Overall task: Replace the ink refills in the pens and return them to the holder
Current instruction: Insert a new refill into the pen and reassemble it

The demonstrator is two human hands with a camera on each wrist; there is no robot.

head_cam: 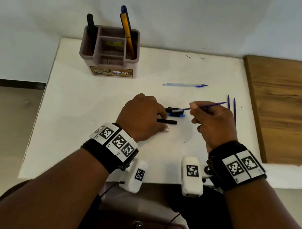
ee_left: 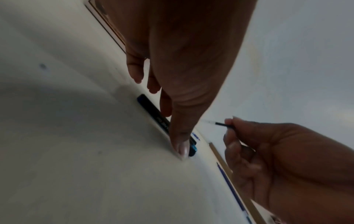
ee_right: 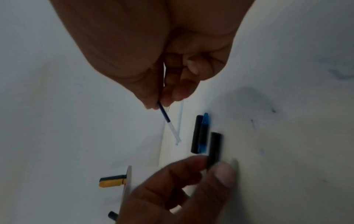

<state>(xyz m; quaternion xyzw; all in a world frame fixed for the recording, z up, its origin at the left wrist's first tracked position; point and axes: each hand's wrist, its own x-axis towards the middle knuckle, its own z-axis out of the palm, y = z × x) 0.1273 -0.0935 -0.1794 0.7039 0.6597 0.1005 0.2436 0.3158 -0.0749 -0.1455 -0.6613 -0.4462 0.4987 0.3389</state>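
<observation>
We are pinching a thin blue ink refill (head_cam: 207, 105) in our right hand (head_cam: 214, 122), raised above the white table (head_cam: 91, 97). Our left hand (head_cam: 142, 117) is reaching with loosely curled fingers for the short black plastic pen barrel (head_cam: 166, 121); whether it grips yet, we cannot tell. We should be steadying that barrel level, then feeding the refill's clear end straight in. The mauve plastic holder (head_cam: 109, 52) is standing well apart.
</observation>
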